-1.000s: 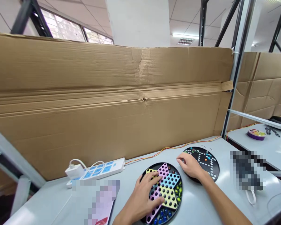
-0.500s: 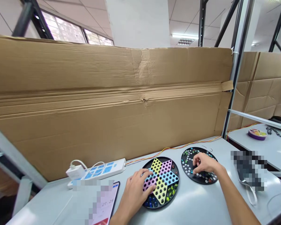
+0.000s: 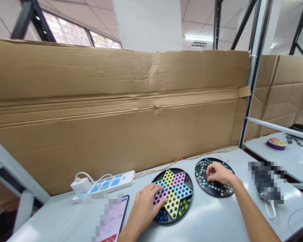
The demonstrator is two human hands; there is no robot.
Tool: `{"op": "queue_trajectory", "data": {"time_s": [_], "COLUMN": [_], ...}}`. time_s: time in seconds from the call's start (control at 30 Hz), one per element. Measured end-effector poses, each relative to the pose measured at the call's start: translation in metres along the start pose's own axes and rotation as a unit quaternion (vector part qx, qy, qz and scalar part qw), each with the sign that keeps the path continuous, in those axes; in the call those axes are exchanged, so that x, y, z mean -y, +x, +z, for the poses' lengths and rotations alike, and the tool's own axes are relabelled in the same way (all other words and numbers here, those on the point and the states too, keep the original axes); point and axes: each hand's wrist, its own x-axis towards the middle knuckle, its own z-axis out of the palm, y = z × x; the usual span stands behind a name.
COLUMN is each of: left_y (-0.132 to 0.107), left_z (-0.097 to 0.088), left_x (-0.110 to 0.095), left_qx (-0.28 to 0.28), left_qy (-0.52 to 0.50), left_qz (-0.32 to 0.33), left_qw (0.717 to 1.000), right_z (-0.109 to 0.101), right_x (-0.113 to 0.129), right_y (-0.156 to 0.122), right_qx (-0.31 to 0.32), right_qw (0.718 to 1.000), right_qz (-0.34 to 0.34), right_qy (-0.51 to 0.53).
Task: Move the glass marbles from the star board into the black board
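Note:
A round Chinese checkers board (image 3: 173, 205) with a yellow, pink and blue star lies on the table. Blue marbles (image 3: 162, 216) and green marbles (image 3: 184, 205) sit in its rim compartments. My left hand (image 3: 147, 203) rests on the board's left side, fingers spread and holding nothing. To the right is a round black tray (image 3: 212, 192) with white dots and scattered marbles. Over its middle is my right hand (image 3: 218, 173), thumb and fingertips pinched together. Whatever may be between those fingertips is too small to make out.
A white power strip (image 3: 116, 183) with a plugged-in charger lies at the back left. A phone (image 3: 116, 218) showing a timer is left of my left hand. Thin wires (image 3: 176, 163) run along the cardboard wall (image 3: 141, 134). A blurred dark object (image 3: 266, 181) lies at the right.
My right hand's thumb and fingers have drawn closer together over the black tray. My left hand has stayed on the board.

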Motion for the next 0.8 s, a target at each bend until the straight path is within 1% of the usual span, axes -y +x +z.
{"op": "queue_trajectory", "data": {"time_s": [0.1, 0.17, 0.27, 0.33, 0.4, 0.43, 0.5, 0.57, 0.63, 0.67, 0.73, 0.8], "left_y": [0.0, 0.0, 0.0, -0.001, -0.001, -0.001, -0.001, -0.001, 0.0, 0.001, 0.001, 0.001], "left_z": [0.0, 0.0, 0.0, 0.0, 0.0, 0.0, 0.002, 0.003, 0.003, 0.003, 0.002, 0.001], "left_x": [-0.001, -0.001, -0.003, -0.004, -0.004, -0.004, -0.002, 0.001, 0.003, 0.003, 0.003, 0.001], "left_qx": [0.008, 0.014, 0.021, 0.02, 0.015, 0.012, 0.008, 0.009, 0.013, 0.014, 0.017, 0.019], "left_qy": [-0.008, -0.017, -0.023, -0.024, -0.025, -0.025, -0.023, -0.018, -0.011, -0.007, -0.001, -0.001], "left_qz": [0.004, 0.006, 0.005, 0.006, 0.01, 0.013, 0.016, 0.016, 0.013, 0.01, 0.005, 0.001], "left_qw": [1.0, 1.0, 1.0, 0.999, 1.0, 1.0, 1.0, 1.0, 1.0, 1.0, 1.0, 1.0], "right_z": [0.011, 0.026, 0.055, 0.07, 0.077, 0.077, 0.069, 0.055, 0.036, 0.026, 0.006, -0.012], "right_x": [0.016, 0.031, 0.048, 0.053, 0.052, 0.051, 0.046, 0.042, 0.036, 0.033, 0.023, 0.01], "right_y": [0.003, 0.005, 0.006, 0.005, 0.006, 0.006, 0.008, 0.01, 0.01, 0.008, 0.002, -0.009], "right_qx": [-0.09, -0.11, -0.084, -0.059, -0.049, -0.057, -0.097, -0.154, -0.199, -0.211, -0.208, -0.156], "right_qw": [0.994, 0.99, 0.989, 0.987, 0.984, 0.983, 0.98, 0.975, 0.97, 0.97, 0.973, 0.98], "right_qz": [-0.059, -0.087, -0.115, -0.126, -0.139, -0.144, -0.151, -0.148, -0.127, -0.106, -0.042, 0.036], "right_qy": [0.031, 0.02, -0.039, -0.08, -0.102, -0.103, -0.088, -0.066, -0.055, -0.059, -0.086, -0.121]}}
